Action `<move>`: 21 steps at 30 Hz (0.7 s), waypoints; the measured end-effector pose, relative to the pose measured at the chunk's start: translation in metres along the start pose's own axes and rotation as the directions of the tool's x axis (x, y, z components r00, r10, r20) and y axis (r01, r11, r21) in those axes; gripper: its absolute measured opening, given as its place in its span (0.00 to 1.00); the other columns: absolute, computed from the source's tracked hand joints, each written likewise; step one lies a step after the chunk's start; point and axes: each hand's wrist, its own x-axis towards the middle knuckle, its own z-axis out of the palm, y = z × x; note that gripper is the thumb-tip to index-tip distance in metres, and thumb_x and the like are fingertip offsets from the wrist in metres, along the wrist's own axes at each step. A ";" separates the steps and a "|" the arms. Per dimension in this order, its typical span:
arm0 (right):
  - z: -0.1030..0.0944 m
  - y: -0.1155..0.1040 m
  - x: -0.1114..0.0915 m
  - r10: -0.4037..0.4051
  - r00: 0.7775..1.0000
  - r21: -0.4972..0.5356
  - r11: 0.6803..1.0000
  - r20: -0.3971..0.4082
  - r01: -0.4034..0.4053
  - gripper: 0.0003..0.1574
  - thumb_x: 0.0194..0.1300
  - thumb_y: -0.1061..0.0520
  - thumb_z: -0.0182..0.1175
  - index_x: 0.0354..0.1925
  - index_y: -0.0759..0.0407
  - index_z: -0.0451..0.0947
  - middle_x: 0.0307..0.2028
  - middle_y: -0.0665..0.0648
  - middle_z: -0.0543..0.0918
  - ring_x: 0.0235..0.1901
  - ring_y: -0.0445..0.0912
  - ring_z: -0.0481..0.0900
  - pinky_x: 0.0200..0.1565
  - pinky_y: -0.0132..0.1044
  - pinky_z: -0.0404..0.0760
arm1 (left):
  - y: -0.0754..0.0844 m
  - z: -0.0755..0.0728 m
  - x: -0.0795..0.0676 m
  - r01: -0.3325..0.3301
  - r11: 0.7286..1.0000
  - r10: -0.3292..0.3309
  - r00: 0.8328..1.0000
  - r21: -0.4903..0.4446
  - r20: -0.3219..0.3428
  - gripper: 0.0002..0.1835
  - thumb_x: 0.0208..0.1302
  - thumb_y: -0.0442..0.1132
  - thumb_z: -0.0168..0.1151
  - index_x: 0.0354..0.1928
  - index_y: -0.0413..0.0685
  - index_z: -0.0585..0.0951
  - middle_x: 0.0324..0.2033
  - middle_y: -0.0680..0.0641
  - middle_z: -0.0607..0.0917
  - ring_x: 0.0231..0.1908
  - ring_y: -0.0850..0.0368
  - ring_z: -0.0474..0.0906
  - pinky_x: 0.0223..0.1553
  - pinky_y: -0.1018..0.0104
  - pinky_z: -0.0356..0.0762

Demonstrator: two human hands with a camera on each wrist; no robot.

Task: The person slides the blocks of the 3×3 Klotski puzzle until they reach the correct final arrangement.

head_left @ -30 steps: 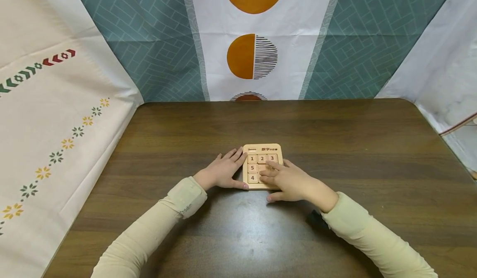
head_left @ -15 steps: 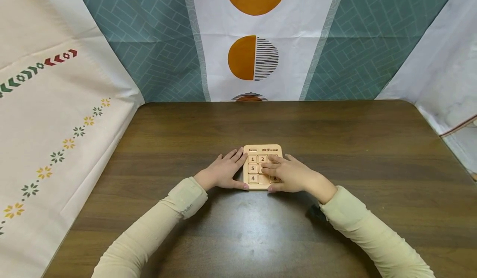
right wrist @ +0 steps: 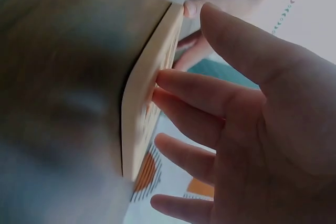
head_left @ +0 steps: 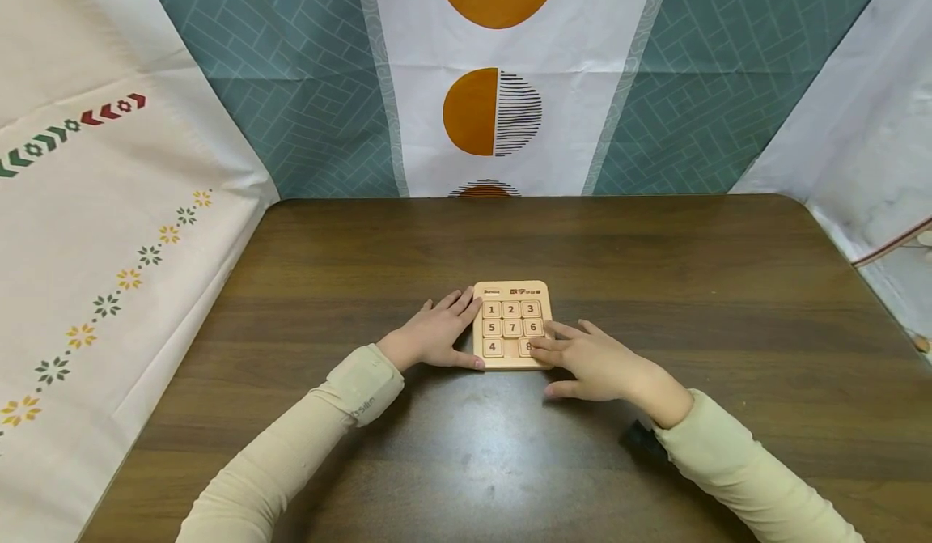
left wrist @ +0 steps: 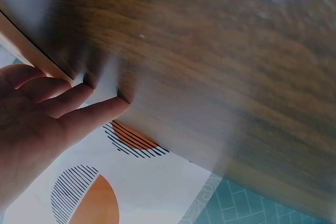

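Head view: wooden number puzzle (head_left: 510, 364) lay flat just below centre of frame. Numbered tiles (head_left: 512, 328) read 1-2-3 on top, 5-7-6 in the middle, 4 and 8 at the bottom, with a gap between the last two. Fingertips partly covered the 8 tile (head_left: 525, 349).

Left hand (head_left: 442, 337), left of the puzzle: fingers straight and spread, touching its left edge, thumb at its lower left corner.

Right hand (head_left: 600, 363), right of the puzzle: fingers extended, tips at the 8 tile, thumb apart from the board. Right wrist view showed two fingertips at the board's face, the two lower fingers clear of it.

Pale sleeves (head_left: 291, 456) entered from lower left and lower right. A dark object (head_left: 642, 439), identity unclear, showed under the right wrist. Brown table (head_left: 364, 260) filled the lower frame; teal-and-white cloth (head_left: 313, 82) hung behind, upper centre; patterned white cloth (head_left: 109, 227) at left.
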 end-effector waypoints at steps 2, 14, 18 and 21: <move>0.002 -0.003 0.004 -0.015 1.000 -0.006 1.000 -0.008 0.015 0.37 0.60 0.40 0.57 0.61 0.58 0.68 0.62 0.55 0.68 0.65 0.57 0.55 0.54 0.65 0.56 | 0.000 0.000 0.000 -0.001 1.000 0.001 1.000 0.002 0.000 0.56 0.50 0.73 0.51 0.71 0.46 0.44 0.70 0.43 0.41 0.68 0.47 0.40 0.59 0.41 0.51; 0.007 -0.009 0.012 -0.046 0.999 -0.013 0.999 -0.018 0.045 0.38 0.60 0.40 0.57 0.62 0.58 0.67 0.63 0.56 0.66 0.65 0.57 0.56 0.55 0.63 0.57 | -0.001 0.002 0.000 -0.012 1.000 0.013 1.000 0.014 -0.023 0.55 0.50 0.72 0.52 0.71 0.45 0.46 0.70 0.42 0.43 0.68 0.46 0.43 0.58 0.41 0.53; 0.007 -0.007 0.011 -0.049 0.999 -0.006 0.999 -0.019 0.049 0.39 0.60 0.40 0.57 0.63 0.58 0.66 0.63 0.56 0.66 0.65 0.56 0.55 0.55 0.63 0.57 | -0.001 0.002 0.001 -0.006 1.000 0.007 1.000 0.014 -0.025 0.56 0.50 0.73 0.51 0.71 0.46 0.46 0.70 0.42 0.43 0.68 0.47 0.43 0.58 0.41 0.53; 0.006 -0.003 0.010 -0.041 0.999 0.010 0.999 -0.018 0.041 0.40 0.60 0.39 0.56 0.64 0.58 0.65 0.64 0.56 0.65 0.65 0.56 0.53 0.55 0.64 0.55 | -0.001 0.002 0.001 -0.004 1.000 0.004 1.000 0.012 -0.020 0.56 0.50 0.73 0.51 0.71 0.46 0.46 0.70 0.42 0.42 0.68 0.47 0.42 0.58 0.41 0.53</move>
